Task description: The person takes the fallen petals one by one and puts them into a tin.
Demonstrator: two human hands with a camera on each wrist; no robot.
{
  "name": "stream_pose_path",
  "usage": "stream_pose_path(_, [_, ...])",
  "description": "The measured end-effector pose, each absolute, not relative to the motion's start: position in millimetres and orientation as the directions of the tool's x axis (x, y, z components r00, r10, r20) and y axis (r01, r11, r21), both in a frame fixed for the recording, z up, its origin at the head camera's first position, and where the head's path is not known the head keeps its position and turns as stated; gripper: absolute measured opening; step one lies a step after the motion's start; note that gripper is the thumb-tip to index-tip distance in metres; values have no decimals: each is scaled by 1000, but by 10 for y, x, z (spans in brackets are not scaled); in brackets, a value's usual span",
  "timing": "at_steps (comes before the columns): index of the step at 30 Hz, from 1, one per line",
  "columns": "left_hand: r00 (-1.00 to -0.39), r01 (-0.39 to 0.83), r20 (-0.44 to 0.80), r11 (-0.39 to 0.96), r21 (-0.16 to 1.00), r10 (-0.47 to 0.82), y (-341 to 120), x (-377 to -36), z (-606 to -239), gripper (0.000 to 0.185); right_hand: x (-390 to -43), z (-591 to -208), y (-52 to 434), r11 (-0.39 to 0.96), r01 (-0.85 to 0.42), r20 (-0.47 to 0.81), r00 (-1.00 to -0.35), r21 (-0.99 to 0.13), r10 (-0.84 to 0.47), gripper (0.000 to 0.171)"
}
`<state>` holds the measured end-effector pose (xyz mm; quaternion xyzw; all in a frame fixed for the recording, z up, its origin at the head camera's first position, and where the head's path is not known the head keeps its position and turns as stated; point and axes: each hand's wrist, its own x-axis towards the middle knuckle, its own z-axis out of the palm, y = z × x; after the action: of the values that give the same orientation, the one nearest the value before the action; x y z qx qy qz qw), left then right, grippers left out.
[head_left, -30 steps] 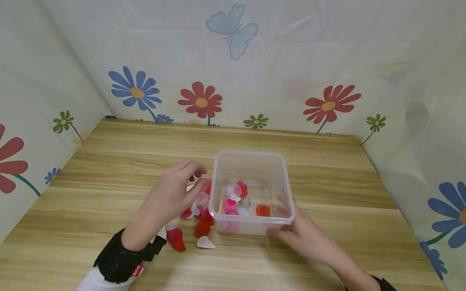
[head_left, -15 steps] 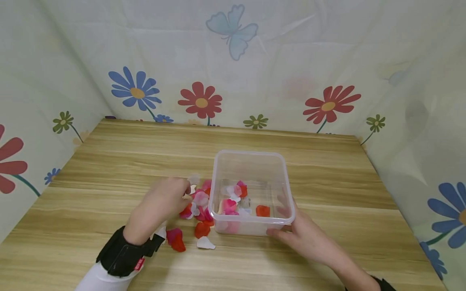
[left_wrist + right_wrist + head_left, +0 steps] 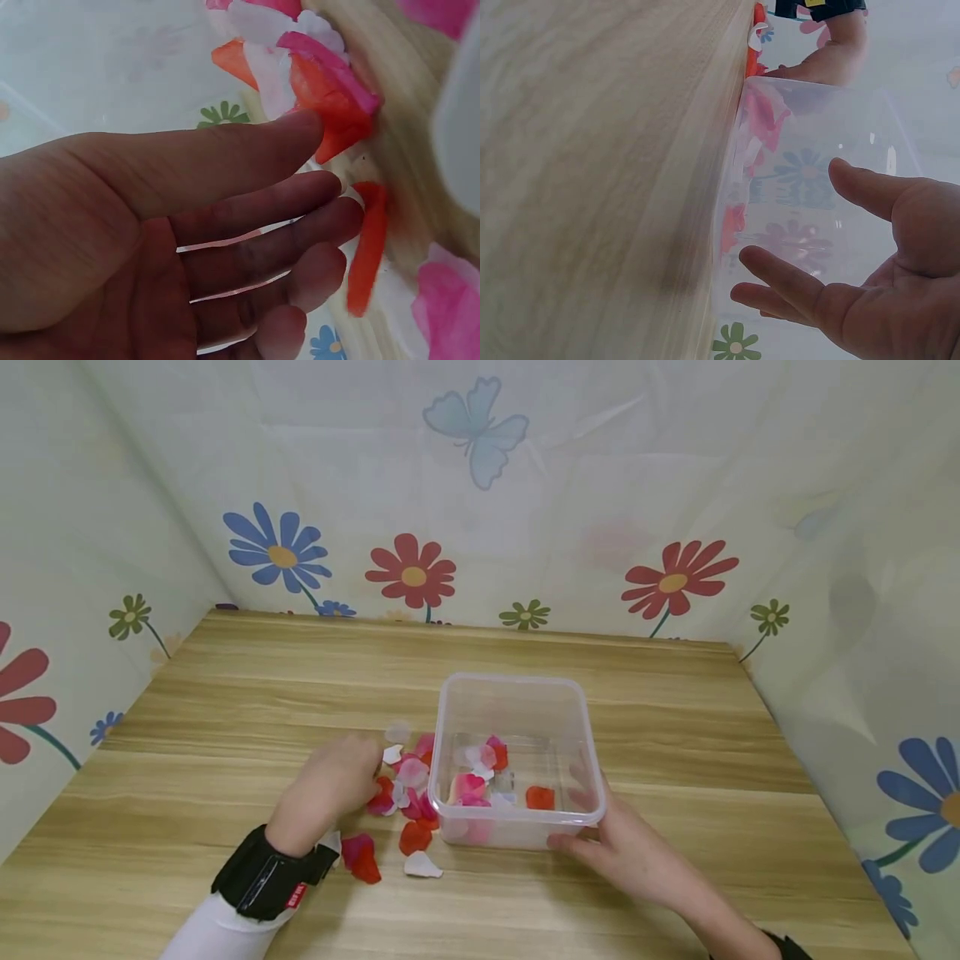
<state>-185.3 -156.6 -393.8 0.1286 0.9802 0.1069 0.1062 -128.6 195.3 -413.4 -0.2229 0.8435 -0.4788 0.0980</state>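
Now the left hand is dipping down to the table at nine o'clock of the petal pile, whereas a second ago it was hovering above those petals with its fingers lifted. Its thumb and fingers are staying apart in the left wrist view, curving loosely, and an orange-red petal is showing right at the fingertips; whether they are touching it, I cannot tell. That lowering is probably meaning the work is sitting at the picking-up stage, with nothing clearly pinched.

Meanwhile, the clear box is standing upright in the same place, and the right hand is steadying it from four o'clock, thumb and fingers spreading along its walls rather than curling round them. Inside, a cluster of petals is lying toward eight o'clock and a lone red petal toward five, with no visible addition. Outside, the pile is crowding against the box's nine o'clock side, while a white petal is lying off toward half past seven, so plenty is apparently remaining loose.
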Motion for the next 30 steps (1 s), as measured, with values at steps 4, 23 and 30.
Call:
stream_pose_path(4, [-941,223,-200,944,245,274,-1559,-1859,-3949,26,-1287,-4137,1957,452,-287,49,-882,-844,-468,97])
stream_pose_path(23, [-944,209,-171,913,349,282,-1576,-1885,-3961,22,-1259,-4149,1957,454,-285,58,-890,-844,-452,100])
stream_pose_path(30, [-941,232,-151,900,370,304,-1603,-1866,-3863,13,-1262,-4142,1960,452,-253,24,-891,-855,-453,104])
